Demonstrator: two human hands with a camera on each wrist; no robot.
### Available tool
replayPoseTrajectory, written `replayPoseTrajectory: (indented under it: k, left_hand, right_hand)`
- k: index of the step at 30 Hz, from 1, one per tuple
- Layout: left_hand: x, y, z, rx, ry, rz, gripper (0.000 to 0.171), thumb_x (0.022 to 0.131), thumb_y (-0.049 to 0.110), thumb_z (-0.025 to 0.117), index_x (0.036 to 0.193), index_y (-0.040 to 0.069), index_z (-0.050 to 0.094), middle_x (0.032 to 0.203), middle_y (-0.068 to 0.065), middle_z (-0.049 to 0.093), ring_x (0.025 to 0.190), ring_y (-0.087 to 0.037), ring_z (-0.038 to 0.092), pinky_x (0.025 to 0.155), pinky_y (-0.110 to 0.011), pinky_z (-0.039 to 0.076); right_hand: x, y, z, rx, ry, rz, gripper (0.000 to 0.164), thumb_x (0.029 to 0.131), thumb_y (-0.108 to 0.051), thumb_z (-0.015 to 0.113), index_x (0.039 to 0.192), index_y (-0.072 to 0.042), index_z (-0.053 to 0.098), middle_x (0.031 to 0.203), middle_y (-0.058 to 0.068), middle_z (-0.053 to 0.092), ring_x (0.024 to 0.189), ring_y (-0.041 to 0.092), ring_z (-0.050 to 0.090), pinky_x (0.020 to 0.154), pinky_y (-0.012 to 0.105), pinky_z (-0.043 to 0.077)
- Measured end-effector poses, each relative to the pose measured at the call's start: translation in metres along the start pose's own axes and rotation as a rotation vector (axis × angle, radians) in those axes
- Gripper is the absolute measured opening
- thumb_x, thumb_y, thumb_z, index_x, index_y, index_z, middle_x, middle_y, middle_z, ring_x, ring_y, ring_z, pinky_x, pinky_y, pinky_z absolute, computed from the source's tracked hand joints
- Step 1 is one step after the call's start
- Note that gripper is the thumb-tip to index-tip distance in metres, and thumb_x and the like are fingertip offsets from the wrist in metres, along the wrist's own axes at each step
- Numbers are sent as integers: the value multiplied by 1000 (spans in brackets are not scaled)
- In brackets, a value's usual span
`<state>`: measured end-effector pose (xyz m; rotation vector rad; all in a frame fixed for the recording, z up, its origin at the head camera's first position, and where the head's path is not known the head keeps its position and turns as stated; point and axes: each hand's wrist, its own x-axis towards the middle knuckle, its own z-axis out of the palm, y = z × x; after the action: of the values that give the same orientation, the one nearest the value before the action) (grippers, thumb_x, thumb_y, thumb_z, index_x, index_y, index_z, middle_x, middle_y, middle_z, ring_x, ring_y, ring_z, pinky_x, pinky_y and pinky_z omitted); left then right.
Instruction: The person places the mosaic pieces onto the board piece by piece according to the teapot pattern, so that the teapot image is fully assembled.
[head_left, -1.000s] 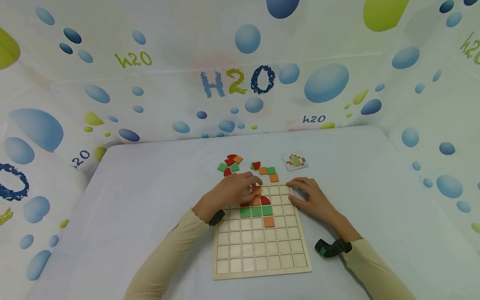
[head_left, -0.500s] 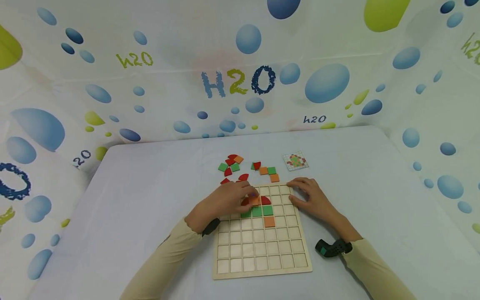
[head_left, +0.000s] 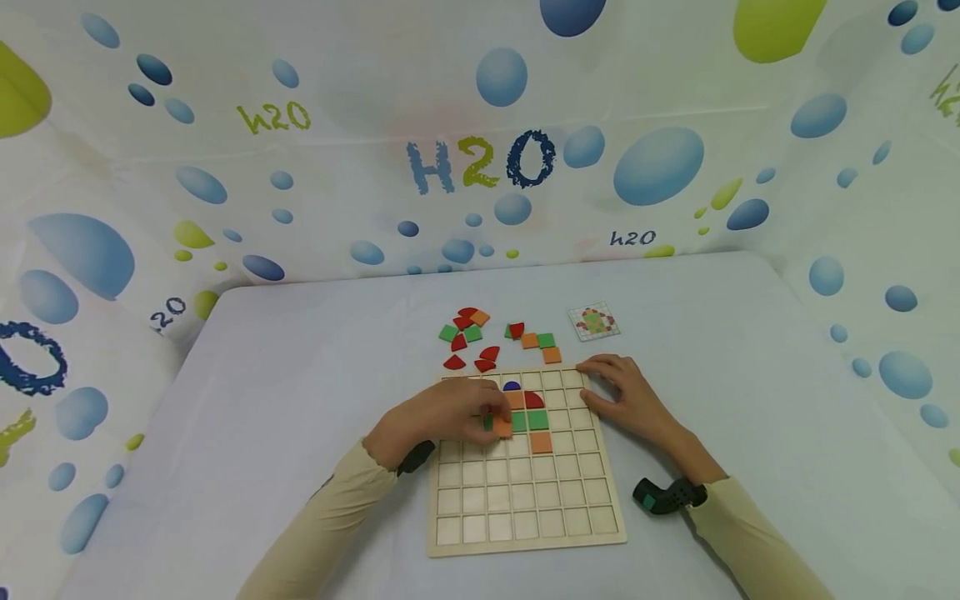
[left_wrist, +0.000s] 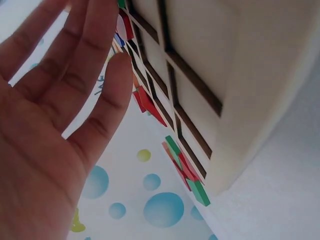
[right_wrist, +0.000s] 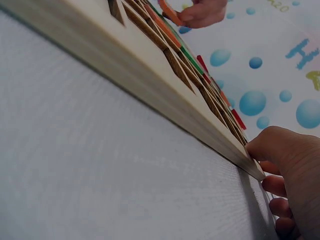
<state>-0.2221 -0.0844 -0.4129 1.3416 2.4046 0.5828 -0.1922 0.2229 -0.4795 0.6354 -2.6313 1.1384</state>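
Observation:
My left hand [head_left: 453, 410] is over the upper left of the wooden grid board [head_left: 525, 546], pinching an orange square tile [head_left: 502, 427] between thumb and fingertips. The tile overlaps the row of green squares [head_left: 538, 419] in the head view. Beyond it on the board lie another orange square [head_left: 515, 400], a red quarter-circle [head_left: 533, 400] and a blue rounded piece [head_left: 512, 386]. Nearer sits one more orange square [head_left: 541, 442]. My right hand [head_left: 626, 396] holds the board's far right corner, thumb [right_wrist: 267, 142] against the side edge and fingers around the corner.
Loose red, green and orange tiles [head_left: 472, 333] lie behind the board, some overlapping. More green and orange pieces [head_left: 546, 340] lie nearer its far right. A printed pattern card [head_left: 594, 322] rests at the back right. A patterned sheet [head_left: 420, 108] hangs behind the white table [head_left: 315, 350].
My left hand has drawn the orange tile from the board's top row toward me and slightly left, uncovering the blue piece and red tiles behind the board. My right hand stays put.

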Motion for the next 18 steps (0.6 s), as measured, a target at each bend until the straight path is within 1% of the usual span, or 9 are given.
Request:
replayPoseTrajectory:
  k: [5,8,14,18]
  left_hand:
    - [-2,0,0,-64,-52,6,20,81,20,77,99,14,70,92,9,62,81,-6,54,75,-20,47]
    - [-3,0,0,-75,-76,17,20,81,22,78,98,15,70,90,10,61,80,-6,54,73,-19,46]
    - [-5,-1,0,-89,-86,45,18,80,20,79,95,14,70,87,9,62,77,-4,54,70,-18,46]
    - [-7,1,-1,-93,-93,38,19,80,18,79,95,14,70,84,6,62,75,-5,53,68,-17,45]
  right_hand:
    - [0,1,0,4,0,-3,38,85,-8,73,121,-4,65,125,17,57,104,29,46,84,48,41]
    - [-1,1,0,4,3,-5,37,84,-7,73,121,-4,65,125,17,57,104,28,46,85,48,41]
    - [0,2,1,-5,8,-7,37,85,-7,72,121,-5,65,124,17,58,104,28,46,82,44,41]
    - [0,2,2,-13,12,-15,37,85,-7,72,121,-5,65,124,16,58,103,28,47,81,43,41]
